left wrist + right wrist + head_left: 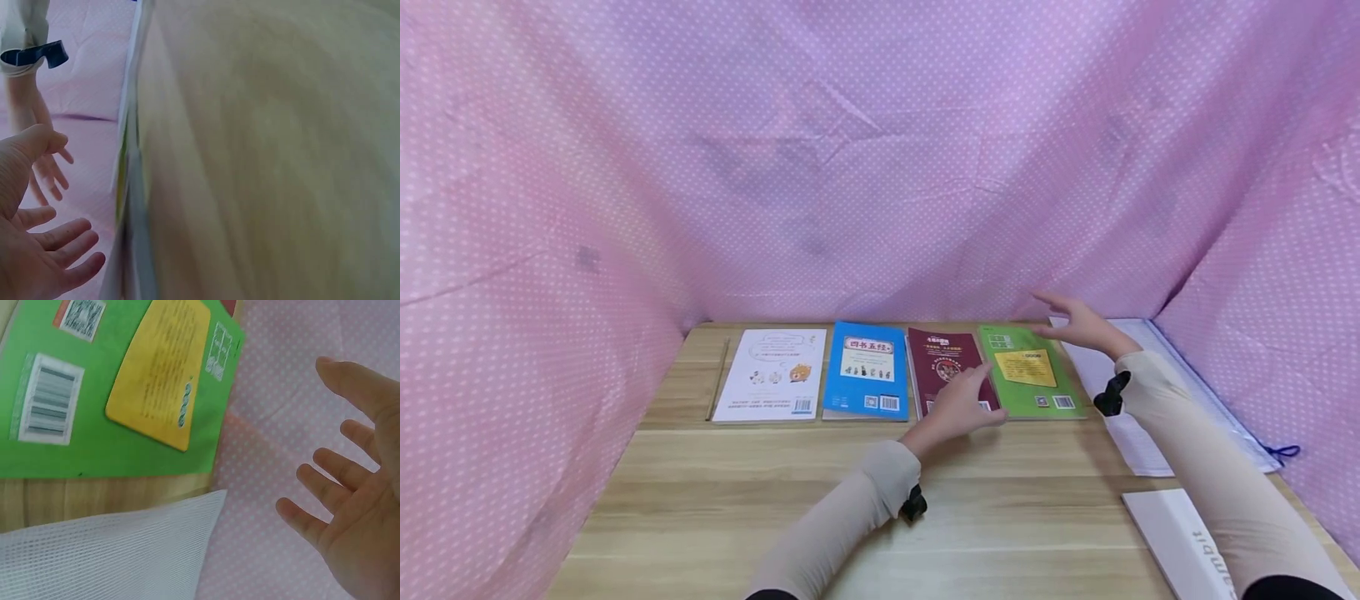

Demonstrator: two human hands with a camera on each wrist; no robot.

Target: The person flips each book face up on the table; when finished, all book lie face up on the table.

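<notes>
Four separate books lie side by side: a white book [767, 367], a blue book [835, 392], a dark red book [928, 354] and a green book [1067, 400]. Over the lower part of the dark red book hovers my left hand [958, 407], its fingers spread and holding nothing. My right hand [1086, 327] is raised near the top right corner of the green book, fingers apart. In the right wrist view a gap separates that hand [362, 512] from the green book [94, 459]. Only book edges show beside my left hand [37, 256] in the left wrist view.
A white mesh zip pouch [1142, 450] with a blue cord loop lies right of the green book. Nearer, a white box [1172, 533] with grey lettering is partly under the right forearm. Pink dotted cloth [880, 208] encloses the wooden table [737, 500].
</notes>
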